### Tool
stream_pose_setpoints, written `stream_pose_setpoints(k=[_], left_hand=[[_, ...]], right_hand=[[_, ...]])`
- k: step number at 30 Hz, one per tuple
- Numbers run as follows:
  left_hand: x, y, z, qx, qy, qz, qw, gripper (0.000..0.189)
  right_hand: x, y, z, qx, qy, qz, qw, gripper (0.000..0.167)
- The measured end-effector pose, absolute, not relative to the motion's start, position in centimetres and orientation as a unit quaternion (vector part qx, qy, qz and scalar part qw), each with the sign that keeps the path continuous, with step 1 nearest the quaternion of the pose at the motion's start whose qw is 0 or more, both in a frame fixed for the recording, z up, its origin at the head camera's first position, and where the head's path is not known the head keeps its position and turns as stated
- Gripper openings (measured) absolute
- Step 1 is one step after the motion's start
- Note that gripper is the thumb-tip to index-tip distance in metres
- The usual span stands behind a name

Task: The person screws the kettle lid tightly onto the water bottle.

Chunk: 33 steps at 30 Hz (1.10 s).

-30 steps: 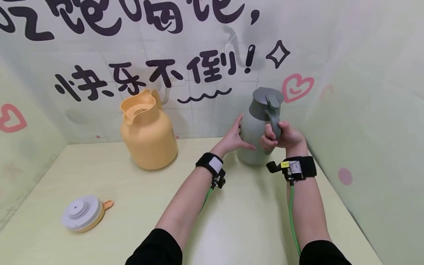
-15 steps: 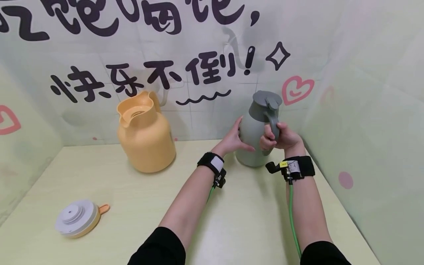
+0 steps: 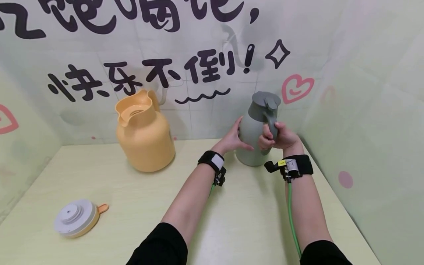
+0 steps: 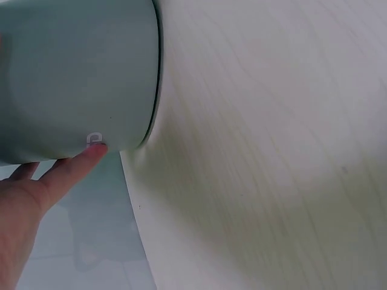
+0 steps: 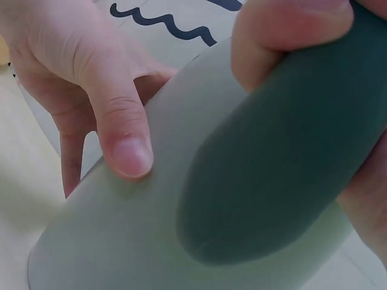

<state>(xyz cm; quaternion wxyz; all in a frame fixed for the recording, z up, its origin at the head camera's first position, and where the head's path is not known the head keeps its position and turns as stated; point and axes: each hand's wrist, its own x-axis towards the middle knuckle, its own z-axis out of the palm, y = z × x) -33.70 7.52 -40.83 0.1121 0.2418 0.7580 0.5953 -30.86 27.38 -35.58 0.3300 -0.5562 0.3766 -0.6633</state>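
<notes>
A grey thermos jug (image 3: 253, 127) with a dark grey lid and handle stands near the table's back edge, at right of centre in the head view. My left hand (image 3: 230, 141) holds its body from the left, thumb on the near side and fingers reaching round the far side. Fingers of my right hand (image 3: 281, 136) wrap its handle (image 5: 272, 157). In the left wrist view, fingertips (image 4: 94, 151) touch the jug's lower body (image 4: 78, 78); whether its base fully meets the table cannot be told. The right wrist view shows my left thumb (image 5: 130, 154) against the jug.
A yellow-orange jug (image 3: 145, 140) with an open top stands at the back left of the pale wooden table (image 3: 245, 221). Its white-and-orange lid (image 3: 76, 219) lies upside down at the front left. Lettered sheeting (image 3: 205, 36) backs the table, and a side wall (image 3: 364, 110) borders its right.
Against the back wall, the grey thermos jug has come down slightly, with both hands staying on it. The head view has shifted a little; the yellow-orange jug and the lid stay put.
</notes>
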Motion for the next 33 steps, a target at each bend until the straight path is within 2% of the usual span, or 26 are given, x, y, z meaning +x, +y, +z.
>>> stream_pose_setpoints(k=[33], left_hand=[[-32.5, 7.2, -40.5, 0.240, 0.769, 0.575, 0.138, 0.124]], right_hand=[[-29.9, 27.6, -35.7, -0.526, 0.402, -0.676, 0.322, 0.038]])
